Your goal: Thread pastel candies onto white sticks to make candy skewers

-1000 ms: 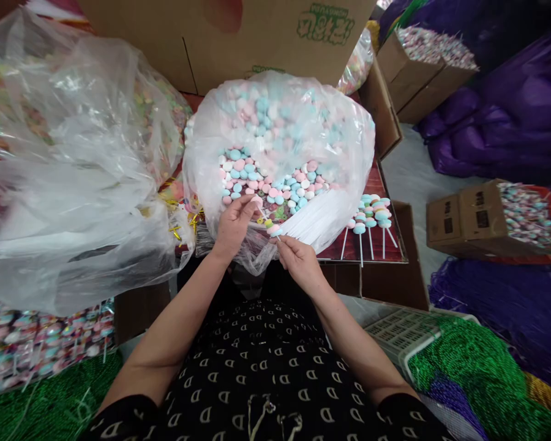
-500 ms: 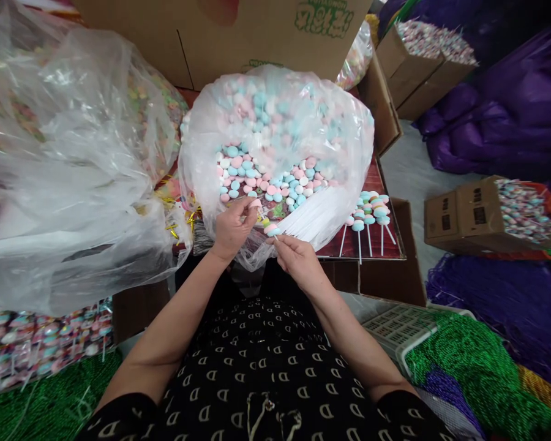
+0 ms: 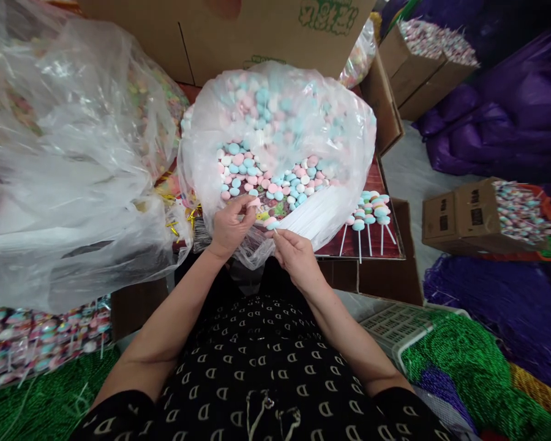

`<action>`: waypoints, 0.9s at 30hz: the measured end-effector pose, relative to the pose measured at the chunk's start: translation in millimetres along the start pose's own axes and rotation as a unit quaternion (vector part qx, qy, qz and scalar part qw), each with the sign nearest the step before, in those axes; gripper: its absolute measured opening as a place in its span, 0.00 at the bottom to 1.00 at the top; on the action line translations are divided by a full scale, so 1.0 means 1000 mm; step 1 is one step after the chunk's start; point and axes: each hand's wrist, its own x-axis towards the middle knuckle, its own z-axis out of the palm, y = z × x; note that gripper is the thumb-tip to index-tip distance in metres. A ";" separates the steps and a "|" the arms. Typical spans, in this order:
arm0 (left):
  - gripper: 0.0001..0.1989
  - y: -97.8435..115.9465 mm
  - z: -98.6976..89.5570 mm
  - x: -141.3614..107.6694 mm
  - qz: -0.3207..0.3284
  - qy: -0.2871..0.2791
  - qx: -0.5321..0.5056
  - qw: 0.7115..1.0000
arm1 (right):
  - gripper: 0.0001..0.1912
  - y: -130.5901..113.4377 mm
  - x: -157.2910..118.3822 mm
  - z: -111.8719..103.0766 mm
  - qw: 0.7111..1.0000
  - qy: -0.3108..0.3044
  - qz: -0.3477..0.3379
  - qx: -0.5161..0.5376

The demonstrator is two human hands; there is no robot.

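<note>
My left hand is closed in a pinch on a pink marshmallow. Just to the right, my right hand pinches a thin white stick. A small stack of blue and yellow marshmallows is at the far end of that stick. Both hands are over the mouth of a clear plastic bag full of pink, blue and white marshmallows. A bundle of white sticks lies in the bag's opening, beside my right hand.
Several finished marshmallow sticks lie on the red table at right. Another large clear bag covers the left side. A cardboard box stands behind. Boxes of wrapped sweets and a white crate are on the right.
My left hand has shifted slightly left with the pink marshmallow. My right hand has moved up a little, bringing the stick's marshmallows slightly higher. The marshmallow sticks on the table stay put.
</note>
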 end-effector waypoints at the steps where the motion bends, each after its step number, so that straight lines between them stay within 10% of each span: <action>1: 0.14 0.000 0.000 0.000 -0.004 -0.001 -0.003 1.000 | 0.28 -0.001 0.001 0.000 1.000 -0.002 -0.003 0.000; 12: 0.18 0.021 0.006 -0.010 0.034 -0.036 -0.085 0.995 | 0.27 0.003 0.018 0.003 1.000 0.005 -0.029 0.005; 19: 0.30 0.036 0.013 0.000 -0.171 -0.060 -0.323 0.929 | 0.25 0.004 0.013 0.000 0.997 -0.003 -0.064 -0.053; 27: 0.20 0.054 0.025 -0.001 -0.245 -0.018 -0.426 0.871 | 0.20 0.020 0.009 -0.008 0.978 0.062 -0.130 -0.150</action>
